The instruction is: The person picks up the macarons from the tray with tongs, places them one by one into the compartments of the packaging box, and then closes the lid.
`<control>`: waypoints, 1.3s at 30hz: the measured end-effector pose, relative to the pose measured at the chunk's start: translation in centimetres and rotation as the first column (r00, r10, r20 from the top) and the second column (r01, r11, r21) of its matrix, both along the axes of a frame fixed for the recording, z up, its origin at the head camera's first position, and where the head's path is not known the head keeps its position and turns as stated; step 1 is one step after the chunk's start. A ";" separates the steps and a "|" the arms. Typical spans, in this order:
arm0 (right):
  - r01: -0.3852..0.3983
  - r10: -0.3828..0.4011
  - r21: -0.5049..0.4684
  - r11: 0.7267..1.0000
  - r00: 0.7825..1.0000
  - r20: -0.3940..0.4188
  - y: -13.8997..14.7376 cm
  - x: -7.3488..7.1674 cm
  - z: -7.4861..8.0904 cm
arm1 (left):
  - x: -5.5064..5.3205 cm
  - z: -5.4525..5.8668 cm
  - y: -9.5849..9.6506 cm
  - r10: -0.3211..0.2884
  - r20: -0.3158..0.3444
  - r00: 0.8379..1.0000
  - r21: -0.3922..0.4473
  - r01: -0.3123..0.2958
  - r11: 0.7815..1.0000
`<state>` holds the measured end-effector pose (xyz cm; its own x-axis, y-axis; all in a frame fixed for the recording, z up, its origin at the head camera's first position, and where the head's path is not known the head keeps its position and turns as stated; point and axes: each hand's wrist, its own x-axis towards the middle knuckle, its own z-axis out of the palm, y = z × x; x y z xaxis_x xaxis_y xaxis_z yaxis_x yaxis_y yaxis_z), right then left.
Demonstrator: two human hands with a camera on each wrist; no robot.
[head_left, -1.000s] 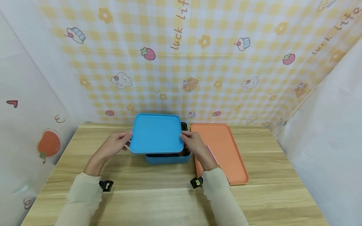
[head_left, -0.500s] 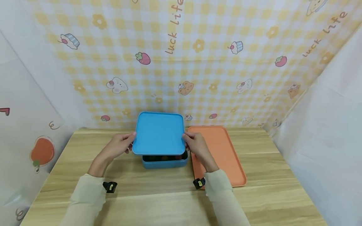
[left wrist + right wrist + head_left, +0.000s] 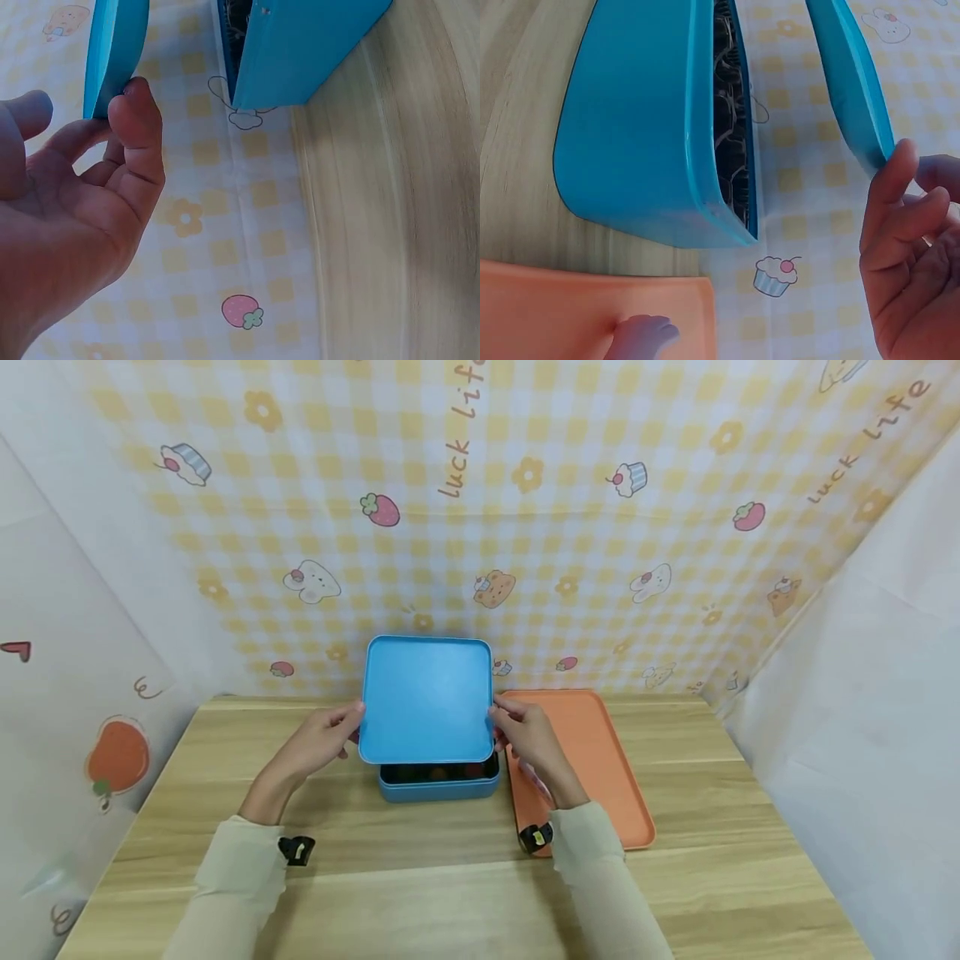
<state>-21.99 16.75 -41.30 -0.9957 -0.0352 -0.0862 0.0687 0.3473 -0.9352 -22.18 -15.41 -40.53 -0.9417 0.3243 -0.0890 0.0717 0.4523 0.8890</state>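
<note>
A flat blue lid point(image 3: 427, 702) with a low raised rim is tilted up above and behind a blue box point(image 3: 438, 792). My left hand point(image 3: 321, 739) pinches the lid's left edge between thumb and fingers, and my right hand point(image 3: 531, 739) pinches the right edge. A gap separates lid and box in both wrist views. The box stands on the table, its top uncovered at the front. Inside it, the right wrist view shows a dark interior with clear, wavy-edged pieces point(image 3: 727, 112); the lid hides much of the contents in the head view.
An orange tray point(image 3: 600, 768) lies right of the box, partly under my right forearm. On it rests a pale purple object point(image 3: 641, 337), mostly out of frame in the right wrist view. A yellow checked cloth point(image 3: 570, 543) hangs right behind the wooden table point(image 3: 375, 902).
The lid has risen and tipped more upright, and has shifted right to line up with the box. Both hands moved with it, keeping their grip. The head view has shifted slightly.
</note>
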 end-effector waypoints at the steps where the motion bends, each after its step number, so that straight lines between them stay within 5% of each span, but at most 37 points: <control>1: 0.004 -0.004 -0.004 1.000 1.000 0.000 0.0 0.0 0.0 | 0.0 0.1 0.0 0.003 0.005 1.000 0.003 -0.003 1.000; 22: 0.056 -0.058 -0.107 0.993 0.998 -0.015 0.0 -0.2 0.6 | 1.0 2.2 0.1 0.033 0.042 0.999 0.000 -0.033 0.999; 39: 0.067 -0.072 -0.232 0.971 0.997 -0.013 -0.1 0.1 1.6 | 1.2 1.7 0.5 -0.033 -0.022 0.999 0.084 0.035 0.996</control>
